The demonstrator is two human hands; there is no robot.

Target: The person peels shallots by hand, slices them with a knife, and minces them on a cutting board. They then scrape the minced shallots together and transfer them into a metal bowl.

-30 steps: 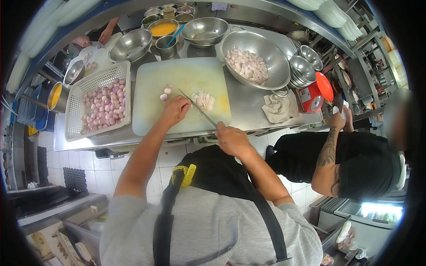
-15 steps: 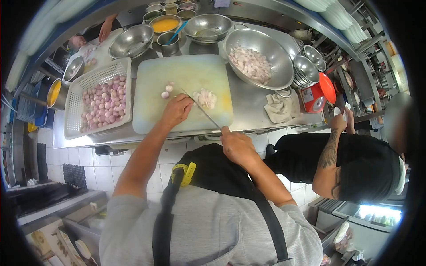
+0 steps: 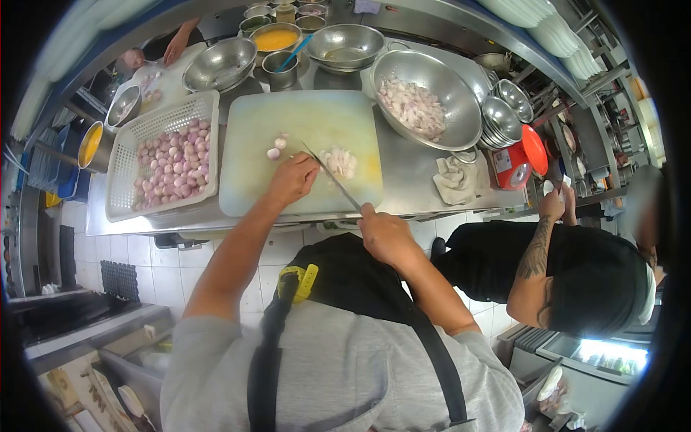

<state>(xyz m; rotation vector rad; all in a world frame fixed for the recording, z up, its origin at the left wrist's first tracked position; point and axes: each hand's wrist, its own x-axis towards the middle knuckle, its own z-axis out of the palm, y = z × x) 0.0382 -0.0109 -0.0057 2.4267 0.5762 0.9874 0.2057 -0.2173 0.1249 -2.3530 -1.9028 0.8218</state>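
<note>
Your right hand (image 3: 386, 234) is gripping the knife (image 3: 330, 174), fingers wrapping round it; your left hand (image 3: 294, 180) is curling its fingers beside it, pinching anything or not, I can't tell. Chopped shallots (image 3: 342, 161) are lying just right, on the chopping board (image 3: 306, 115).

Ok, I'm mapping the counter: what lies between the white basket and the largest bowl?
The head view shows the board between basket and bowl, with chopped shallots on it.
</note>
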